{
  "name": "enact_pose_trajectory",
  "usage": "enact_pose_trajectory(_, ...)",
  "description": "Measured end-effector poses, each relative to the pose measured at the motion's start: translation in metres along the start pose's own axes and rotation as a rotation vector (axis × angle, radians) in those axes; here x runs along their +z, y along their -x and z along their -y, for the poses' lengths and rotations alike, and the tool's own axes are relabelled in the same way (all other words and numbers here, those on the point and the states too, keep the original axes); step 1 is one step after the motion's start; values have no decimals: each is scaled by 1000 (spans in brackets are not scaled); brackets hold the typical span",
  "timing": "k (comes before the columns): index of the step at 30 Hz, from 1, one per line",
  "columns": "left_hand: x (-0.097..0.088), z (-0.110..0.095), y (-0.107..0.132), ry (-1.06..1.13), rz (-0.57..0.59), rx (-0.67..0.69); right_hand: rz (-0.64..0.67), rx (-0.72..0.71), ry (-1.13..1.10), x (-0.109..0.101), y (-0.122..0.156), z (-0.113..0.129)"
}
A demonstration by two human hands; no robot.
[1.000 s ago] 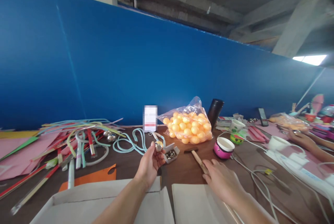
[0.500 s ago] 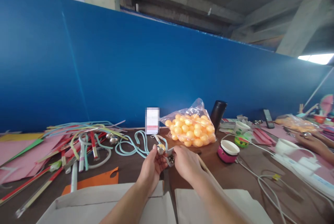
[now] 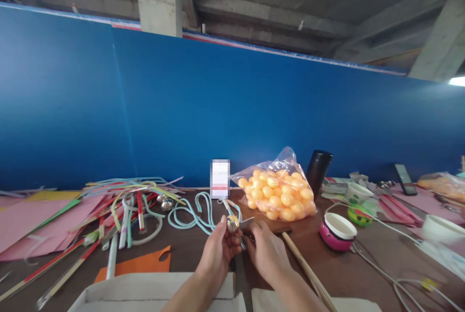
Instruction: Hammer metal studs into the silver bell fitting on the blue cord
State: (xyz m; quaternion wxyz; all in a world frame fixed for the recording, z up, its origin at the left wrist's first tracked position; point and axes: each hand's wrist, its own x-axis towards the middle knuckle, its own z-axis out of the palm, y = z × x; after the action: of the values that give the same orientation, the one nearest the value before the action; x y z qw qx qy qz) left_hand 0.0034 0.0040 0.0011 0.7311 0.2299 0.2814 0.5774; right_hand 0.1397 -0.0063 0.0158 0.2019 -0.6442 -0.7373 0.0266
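Note:
My left hand (image 3: 215,249) is closed around a shiny silver ball (image 3: 232,224) with a yellowish patch on its top, gripped near the thumb tip. Close beside it, my right hand (image 3: 267,251) has its fingers pinched together. A small grey piece shows between the two hands, but the right fingers hide most of it and I cannot tell its kind. A thin pale strip (image 3: 247,219) sticks out just above the right fingertips. Behind the hands lie light blue cords (image 3: 181,225) in loops and a clear bag of orange balls (image 3: 276,195).
Left are coloured strips and tubes (image 3: 127,205), silver balls (image 3: 167,204), pink paper (image 3: 54,225) and an orange sheet (image 3: 145,261). Wooden sticks (image 3: 305,268) lie right of my hands, near a pink cup (image 3: 337,232), a black cylinder (image 3: 318,169) and a white cable (image 3: 378,268). A blue partition (image 3: 218,108) stands behind.
The view has shifted, so the table sits lower in it. My right fingers have drawn together, and the small box with metallic bits seen beside them earlier no longer shows.

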Motion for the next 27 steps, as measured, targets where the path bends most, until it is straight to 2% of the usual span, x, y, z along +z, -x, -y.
enact_pose_trajectory(27,2,1,-2,-38,-12,-2,68,53,-88,-1,-9,-2)
